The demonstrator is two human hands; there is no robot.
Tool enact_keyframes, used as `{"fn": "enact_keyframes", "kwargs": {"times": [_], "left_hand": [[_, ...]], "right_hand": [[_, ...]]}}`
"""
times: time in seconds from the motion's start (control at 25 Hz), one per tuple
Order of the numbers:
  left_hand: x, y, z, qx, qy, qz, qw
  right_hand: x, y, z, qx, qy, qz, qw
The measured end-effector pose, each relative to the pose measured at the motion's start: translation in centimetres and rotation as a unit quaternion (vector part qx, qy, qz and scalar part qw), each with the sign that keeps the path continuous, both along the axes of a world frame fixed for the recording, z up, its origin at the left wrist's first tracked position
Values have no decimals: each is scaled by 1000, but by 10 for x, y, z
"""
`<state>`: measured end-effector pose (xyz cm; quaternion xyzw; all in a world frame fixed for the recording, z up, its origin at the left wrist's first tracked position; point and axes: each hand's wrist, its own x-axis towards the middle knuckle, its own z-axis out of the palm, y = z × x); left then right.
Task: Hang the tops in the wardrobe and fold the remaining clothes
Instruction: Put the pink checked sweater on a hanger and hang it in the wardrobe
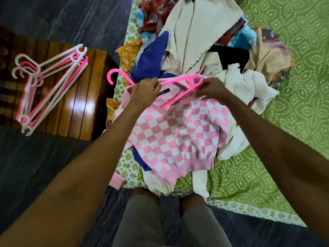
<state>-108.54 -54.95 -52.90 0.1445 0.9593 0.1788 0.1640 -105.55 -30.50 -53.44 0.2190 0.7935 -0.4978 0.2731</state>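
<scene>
Hands, left and right, both pinch pink hanger above checkered top.

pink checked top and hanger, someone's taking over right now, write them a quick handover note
Left hand: pinches the neckline of the pink checked top against the pink hanger.
Right hand: pinches the top's other shoulder at the hanger's end.
The top lies on the clothes pile on the green bedsheet; the hanger is partly inside its neck.
Spare hangers lie on the wooden stool.
Done: nothing visibly hung or folded.
Left: seat this top, hang it, hang the other tops, fold the rest.
</scene>
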Motion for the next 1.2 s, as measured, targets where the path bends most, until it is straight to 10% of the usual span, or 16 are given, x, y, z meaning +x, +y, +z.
{"fn": "enact_keyframes", "kwargs": {"times": [0.16, 0.4, 0.8, 1.0, 1.2], "left_hand": [[0, -4, 0, 50, -16, 7, 999], [5, -1, -8, 35, 13, -7, 999], [13, 17, -16, -44, 22, -10, 999], [18, 2, -16, 90, 60, 33, 994], [39, -51, -22, 94, 17, 284, 954]], "right_hand": [[11, -39, -18, 135, 128, -47, 981], [0, -22, -19, 34, 32, -379, 924], [1, -75, 20, 190, 223, -170, 941], [53, -78, -5, 191, 9, 77, 979], [25, -57, 7, 244, 184, -44, 951]]}}
